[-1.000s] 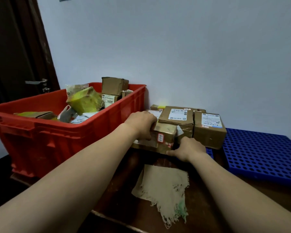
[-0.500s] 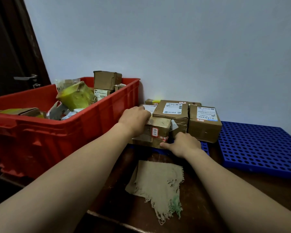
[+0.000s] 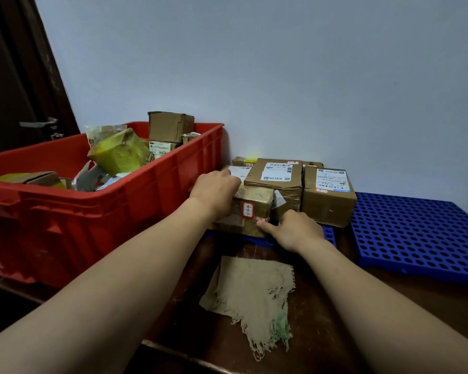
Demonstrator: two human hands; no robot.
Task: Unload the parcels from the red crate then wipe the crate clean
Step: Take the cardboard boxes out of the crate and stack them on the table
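Risks first. The small taped parcel sits mid-frame, squeezed btw the red crate wall and the labelled boxes behind it. It's near the front edge of a blue panel. If I let go w/ it hanging over that edge, I reckon it tips toward me onto the table. If I push too hard, the labelled boxes could shift or the top one could slide off. The tape looks glossy, so my grip may slip.

The crate, left of frame, is far from unloaded. The yellow-taped parcel and a tall cardboard box poke above the rim. My left forearm runs right alongside the crate wall, so a bump there could shake the tall box loose.

The cloth lies lower centre, frayed corner near the table's front edge. An arm dragging back could pull it off.

Fingers:
- **Left hand**: lies over the parcel's top left corner, fingers curled down over it and clamped on. Tips are hidden.
- **Right hand**: at the parcel's lower right corner, thumb stretched out and pressed on the front face just under the red-edged sticker. Other fingers fold round the right side. Can't see the tips, so can't tell how far they wrap.

Neither hand is spread; both are closed on this one parcel.
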